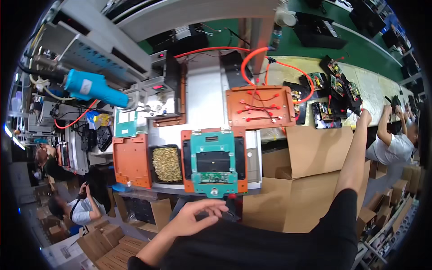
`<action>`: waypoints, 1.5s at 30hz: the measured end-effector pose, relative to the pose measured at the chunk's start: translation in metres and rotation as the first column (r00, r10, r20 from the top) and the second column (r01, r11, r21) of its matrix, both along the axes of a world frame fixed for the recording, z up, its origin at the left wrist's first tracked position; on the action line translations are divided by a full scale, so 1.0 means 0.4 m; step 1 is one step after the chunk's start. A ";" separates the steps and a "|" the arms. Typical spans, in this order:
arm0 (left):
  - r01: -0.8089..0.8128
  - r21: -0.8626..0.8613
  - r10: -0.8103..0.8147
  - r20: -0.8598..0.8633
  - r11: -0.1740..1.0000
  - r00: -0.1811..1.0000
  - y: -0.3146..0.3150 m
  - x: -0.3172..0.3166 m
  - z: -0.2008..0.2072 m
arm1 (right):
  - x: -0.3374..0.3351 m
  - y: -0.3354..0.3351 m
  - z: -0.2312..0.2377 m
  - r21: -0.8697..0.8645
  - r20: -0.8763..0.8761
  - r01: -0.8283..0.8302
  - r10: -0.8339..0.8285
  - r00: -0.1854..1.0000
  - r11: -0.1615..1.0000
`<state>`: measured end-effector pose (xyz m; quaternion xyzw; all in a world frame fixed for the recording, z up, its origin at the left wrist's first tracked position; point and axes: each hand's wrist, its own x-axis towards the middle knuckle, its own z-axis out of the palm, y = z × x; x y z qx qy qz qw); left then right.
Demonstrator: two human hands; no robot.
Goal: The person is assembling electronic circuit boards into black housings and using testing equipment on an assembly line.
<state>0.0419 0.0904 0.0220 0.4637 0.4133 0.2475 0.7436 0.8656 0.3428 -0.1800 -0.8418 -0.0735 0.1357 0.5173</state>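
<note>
Hovering just off the front edge of the metal bench (204, 85), the left hand (198, 218) has its fingers loosely bent and its thumb well apart, with nothing between them. A narrow strip of room separates it from the teal fixture (203, 146), which overhangs that edge slightly. An orange plate (131, 159) and a dark bin (181, 168) of small brass-coloured parts (166, 165) crowd the fixture's left side; an orange tray (235, 101) of red-tipped wires sits beyond its right corner. Far right, the right hand (365, 118) reaches past a cardboard box (315, 153) to circuit-board assemblies (333, 112) on a yellow-topped table (375, 85); its fingertips are too small to make out — whether it grips anything, I cannot tell. Black clothing hides the lower middle. Flat in its orange base, the fixture frames a black rectangular part (211, 163) — and, nearer the person, a green circuit board (213, 177).
</note>
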 end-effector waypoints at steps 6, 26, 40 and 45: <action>-0.143 0.087 0.137 0.073 0.986 0.988 -0.006 -0.113 0.080 | -1.058 -0.033 0.244 0.183 0.451 -0.929 0.812 0.371 0.323; -0.023 0.828 0.821 -0.553 0.561 0.142 0.143 -1.501 -0.420 | -1.455 -0.122 0.361 -0.533 0.624 -0.672 0.775 0.098 0.514; 0.688 0.434 0.568 -0.822 0.581 0.039 0.310 -1.766 -0.617 | -2.156 -0.643 0.516 -0.426 0.500 -0.752 0.824 0.268 0.503; 0.544 0.389 0.529 -0.840 0.743 -0.123 0.378 -1.720 -0.659 | -2.073 -0.758 0.427 -0.377 0.547 -0.694 0.752 0.368 0.614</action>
